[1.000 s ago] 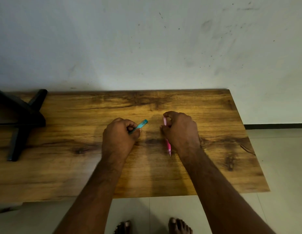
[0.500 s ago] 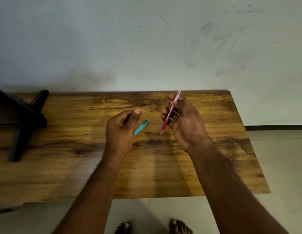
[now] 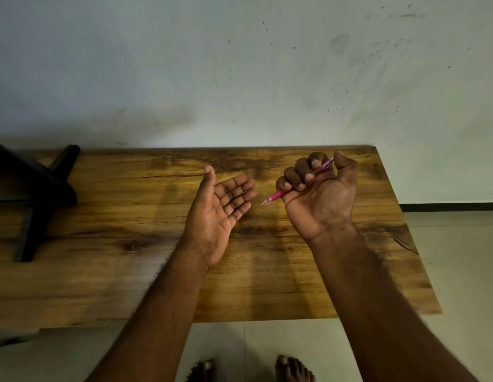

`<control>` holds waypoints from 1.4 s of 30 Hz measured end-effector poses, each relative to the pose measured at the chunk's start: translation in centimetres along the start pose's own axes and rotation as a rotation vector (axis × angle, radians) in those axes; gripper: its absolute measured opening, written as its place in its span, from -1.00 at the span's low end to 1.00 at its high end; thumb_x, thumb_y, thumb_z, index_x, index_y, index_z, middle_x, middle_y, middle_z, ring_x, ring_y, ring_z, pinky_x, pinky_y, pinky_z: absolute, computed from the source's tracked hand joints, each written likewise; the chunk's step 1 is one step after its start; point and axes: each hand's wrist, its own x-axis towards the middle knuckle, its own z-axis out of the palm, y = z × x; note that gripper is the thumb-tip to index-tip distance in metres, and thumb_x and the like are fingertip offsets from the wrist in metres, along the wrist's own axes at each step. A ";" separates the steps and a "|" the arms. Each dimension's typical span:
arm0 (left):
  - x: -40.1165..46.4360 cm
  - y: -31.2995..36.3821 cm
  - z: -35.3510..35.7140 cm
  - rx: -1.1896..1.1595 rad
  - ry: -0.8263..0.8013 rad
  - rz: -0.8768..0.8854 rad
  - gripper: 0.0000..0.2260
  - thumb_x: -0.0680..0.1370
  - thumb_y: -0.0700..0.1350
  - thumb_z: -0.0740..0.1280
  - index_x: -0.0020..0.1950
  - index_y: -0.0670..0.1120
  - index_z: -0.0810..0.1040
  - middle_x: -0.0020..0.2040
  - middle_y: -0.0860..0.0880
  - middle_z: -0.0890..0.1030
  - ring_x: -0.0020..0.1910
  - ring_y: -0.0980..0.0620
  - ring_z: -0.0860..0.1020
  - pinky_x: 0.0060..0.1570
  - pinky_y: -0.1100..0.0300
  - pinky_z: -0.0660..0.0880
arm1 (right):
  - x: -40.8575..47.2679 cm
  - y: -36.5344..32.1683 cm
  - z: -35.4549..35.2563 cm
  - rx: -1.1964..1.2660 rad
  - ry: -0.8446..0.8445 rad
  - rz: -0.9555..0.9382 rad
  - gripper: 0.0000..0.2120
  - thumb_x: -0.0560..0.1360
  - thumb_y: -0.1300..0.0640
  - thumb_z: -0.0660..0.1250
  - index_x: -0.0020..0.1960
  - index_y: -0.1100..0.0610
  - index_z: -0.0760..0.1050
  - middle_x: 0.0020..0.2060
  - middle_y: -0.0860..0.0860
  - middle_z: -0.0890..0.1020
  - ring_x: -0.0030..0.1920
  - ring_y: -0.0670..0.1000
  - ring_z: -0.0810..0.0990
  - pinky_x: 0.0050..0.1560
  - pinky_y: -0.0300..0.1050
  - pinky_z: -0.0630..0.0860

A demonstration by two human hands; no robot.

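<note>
Head view. Table (image 3: pixel 107 271): wooden top set against a wall (image 3: pixel 239 64), the landmark for all entries. Left hand (image 3: pixel 220 213): raised over the table's middle, palm up, fingers straight and spread, holding nothing. Right hand (image 3: pixel 319 194): raised over the table's far right part, palm toward the camera, fingers curled round a pink pen (image 3: pixel 278 194). Pen: tilted, tip aimed at the left hand, apart from it. Black stand (image 3: pixel 33 194): on the table's left end.
</note>
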 end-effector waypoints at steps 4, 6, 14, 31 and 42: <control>0.0 0.0 -0.1 0.013 0.009 0.000 -0.33 0.64 0.31 0.06 0.35 -0.22 0.58 0.24 -0.18 0.70 0.28 -0.11 0.66 0.47 -0.09 0.41 | -0.1 -0.1 0.1 0.018 0.007 0.006 -0.54 0.62 -0.17 0.07 -0.28 0.12 0.40 -0.45 -0.01 0.29 -0.39 -0.03 0.19 -0.29 -0.11 0.26; 0.1 -0.1 -0.2 0.023 0.011 0.000 -0.32 0.63 0.32 0.07 0.35 -0.22 0.59 0.24 -0.18 0.70 0.28 -0.11 0.65 0.47 -0.09 0.41 | -0.2 -0.1 0.2 0.022 0.012 0.004 -0.53 0.62 -0.17 0.07 -0.29 0.12 0.40 -0.45 -0.01 0.29 -0.40 -0.03 0.19 -0.30 -0.11 0.26; 0.0 -0.1 -0.2 0.073 0.018 0.002 -0.33 0.65 0.32 0.04 0.34 -0.21 0.59 0.22 -0.16 0.72 0.27 -0.09 0.66 0.43 -0.06 0.45 | -0.2 -0.1 0.2 0.011 0.034 -0.002 -0.53 0.61 -0.16 0.06 -0.31 0.13 0.40 -0.46 -0.01 0.29 -0.40 -0.02 0.19 -0.30 -0.11 0.26; 0.1 0.0 -0.4 0.105 0.016 0.009 -0.31 0.64 0.34 0.02 0.34 -0.20 0.59 0.22 -0.16 0.71 0.26 -0.10 0.67 0.42 -0.06 0.46 | -0.1 -0.1 0.1 0.008 0.036 0.009 -0.53 0.61 -0.18 0.05 -0.29 0.13 0.38 -0.47 -0.01 0.28 -0.41 -0.02 0.18 -0.29 -0.10 0.25; -0.2 0.7 -0.1 0.172 0.117 0.202 -0.55 0.70 0.21 0.04 0.22 0.00 0.63 0.20 -0.04 0.73 0.21 -0.05 0.66 0.23 -0.02 0.55 | -0.1 -0.1 0.0 0.004 0.041 0.004 -0.55 0.62 -0.15 0.05 -0.29 0.12 0.38 -0.45 -0.01 0.28 -0.42 -0.02 0.19 -0.30 -0.10 0.25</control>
